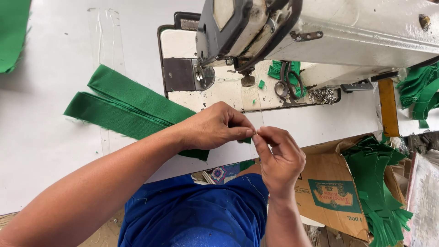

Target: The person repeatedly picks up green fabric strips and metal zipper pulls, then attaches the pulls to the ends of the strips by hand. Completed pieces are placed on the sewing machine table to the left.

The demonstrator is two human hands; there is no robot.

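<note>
Both hands meet in front of the sewing machine (320, 41), the left hand (215, 126) and the right hand (279, 158) each with the grip pinched together on something too small to tell, just above green fabric strips (123, 105) lying on the white desk (41, 137).

A white desk (41, 151) carries an off-white sewing machine (320, 36) at the far right. Folded green fabric strips (123, 105) lie flat left of it, near the middle. Another green piece (11, 36) lies at the far left corner. Scissors (288, 84) and green scraps (279, 68) rest on the machine's bed.
</note>
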